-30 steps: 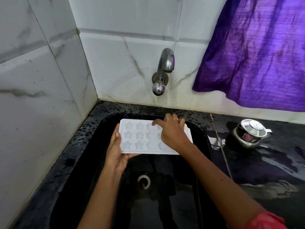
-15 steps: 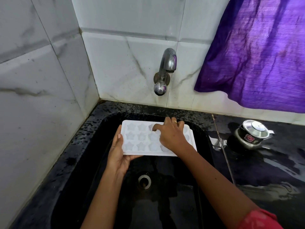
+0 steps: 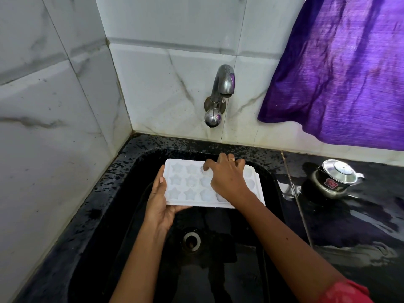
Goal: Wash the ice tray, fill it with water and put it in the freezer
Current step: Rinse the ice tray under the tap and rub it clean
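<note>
The ice tray [image 3: 188, 184] is white, with star-shaped cavities at its left end and rounder ones towards the right; it is held roughly level, cavities up, above the basin of the black sink [image 3: 122, 193]. The left hand [image 3: 160, 204] grips the tray's left end; the thumb [image 3: 162, 182] lies along the top of the left rim, the palm and the remaining fingers pass beneath the near left corner, so the tray is clamped between thumb and fingers. The right hand [image 3: 227, 178] lies on top of the tray, covering its middle and right cavities; its fingers [image 3: 207, 168] are bent and close together, the index tip pressed into a cavity of the far row, the other knuckles over the far rim; a ring [image 3: 232, 159] sits on one of them. The star cavities lie between the left thumb and the right index tip.

Beyond the right fingers, the tap [image 3: 220, 92] projects from the tiled wall [image 3: 65, 106], its spout above the tray's far edge. Below the left wrist, the drain [image 3: 191, 240] sits in the basin floor. To the right of the right fingers, well apart, a lidded steel pot [image 3: 336, 178] stands on the wet black bench [image 3: 360, 226]; a purple cloth [image 3: 338, 68] hangs above it.
</note>
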Tool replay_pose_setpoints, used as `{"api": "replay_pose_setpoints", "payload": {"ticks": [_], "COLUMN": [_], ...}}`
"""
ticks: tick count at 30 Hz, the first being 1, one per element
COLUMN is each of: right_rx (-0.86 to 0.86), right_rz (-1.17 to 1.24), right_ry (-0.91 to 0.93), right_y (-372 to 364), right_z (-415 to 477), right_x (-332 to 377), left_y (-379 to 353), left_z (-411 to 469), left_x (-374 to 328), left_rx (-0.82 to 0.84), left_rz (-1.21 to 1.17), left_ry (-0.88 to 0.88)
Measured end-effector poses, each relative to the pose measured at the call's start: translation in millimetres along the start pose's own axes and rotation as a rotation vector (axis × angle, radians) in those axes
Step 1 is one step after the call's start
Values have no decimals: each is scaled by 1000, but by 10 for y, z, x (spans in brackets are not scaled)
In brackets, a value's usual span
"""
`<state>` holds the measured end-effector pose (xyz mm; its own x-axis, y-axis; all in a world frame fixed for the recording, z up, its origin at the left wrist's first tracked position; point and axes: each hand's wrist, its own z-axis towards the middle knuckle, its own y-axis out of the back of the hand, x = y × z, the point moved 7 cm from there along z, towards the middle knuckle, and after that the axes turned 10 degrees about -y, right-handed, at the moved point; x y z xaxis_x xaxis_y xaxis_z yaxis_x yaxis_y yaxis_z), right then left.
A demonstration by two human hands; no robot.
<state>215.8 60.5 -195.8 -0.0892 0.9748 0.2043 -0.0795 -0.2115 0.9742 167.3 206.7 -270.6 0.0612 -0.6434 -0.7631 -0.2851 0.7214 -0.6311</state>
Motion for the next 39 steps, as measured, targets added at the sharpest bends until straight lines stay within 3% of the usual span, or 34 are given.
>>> {"api": "replay_pose_setpoints", "payload": {"ticks": [3,9,16,27,35,39], "right_rx": [-38,95,128,39,102,3], "right_rz": [50,18,15,-80,-44,11], "right_ry": [40,91,94,103,91,99], "right_y": [91,-42,-96,-48,-70,70], "right_z": [6,1,17,19,21,20], "right_x": [93,246,306,306,305,360], "left_y": [-9,-34,-33,-48,-28,-23], "left_z": [3,-13,-25,-33,-32,-27], "left_x": [10,17,-7,0,18,35], "left_rx": [13,12,2,-14,-42,-25], "left_rz": [-20,-56,-34,-17,-33,-50], "left_ry": [-14,-22,-19,-8,1,-15]}}
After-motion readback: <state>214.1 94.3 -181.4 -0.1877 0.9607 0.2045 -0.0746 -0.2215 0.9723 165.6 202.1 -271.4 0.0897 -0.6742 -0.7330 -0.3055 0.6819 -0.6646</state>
